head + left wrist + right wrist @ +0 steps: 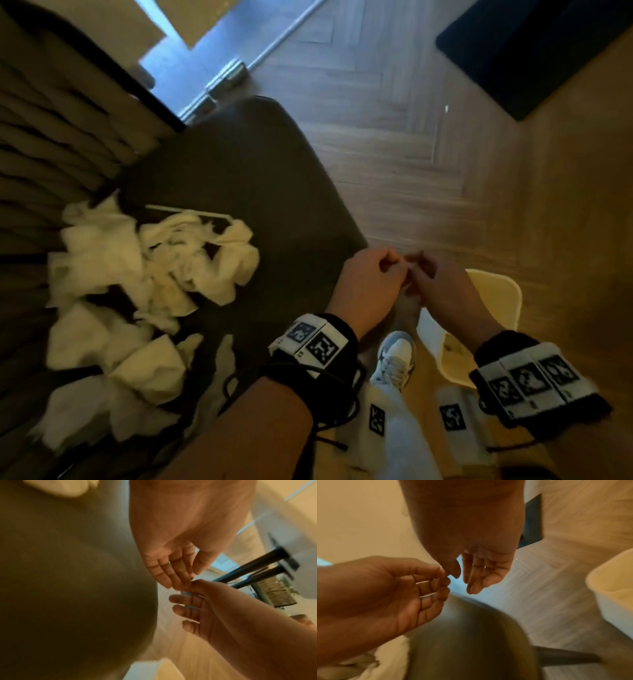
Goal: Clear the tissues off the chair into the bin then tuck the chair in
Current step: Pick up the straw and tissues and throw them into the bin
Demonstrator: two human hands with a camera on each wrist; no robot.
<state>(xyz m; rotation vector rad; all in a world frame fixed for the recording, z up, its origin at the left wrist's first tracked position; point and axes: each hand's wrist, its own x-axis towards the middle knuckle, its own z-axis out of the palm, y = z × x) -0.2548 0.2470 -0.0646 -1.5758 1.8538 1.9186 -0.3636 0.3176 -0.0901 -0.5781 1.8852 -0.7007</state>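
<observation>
Several crumpled white tissues (137, 274) lie heaped on the left part of the dark chair seat (239, 164). A cream bin (513, 294) stands on the floor just right of the seat, under my right wrist. My left hand (376, 274) and right hand (438, 281) meet over the seat's right edge, fingertips touching. The left wrist view shows the left hand (171, 566) with relaxed fingers and nothing in it. In the right wrist view the right hand (479, 572) is equally empty, beside the bin (607, 581).
A ribbed brown surface (51, 137) borders the seat on the left. On the herringbone wood floor lies a dark mat (531, 51) at the far right. My white shoe (394, 359) stands between chair and bin. Black furniture legs (257, 566) show beyond the hands.
</observation>
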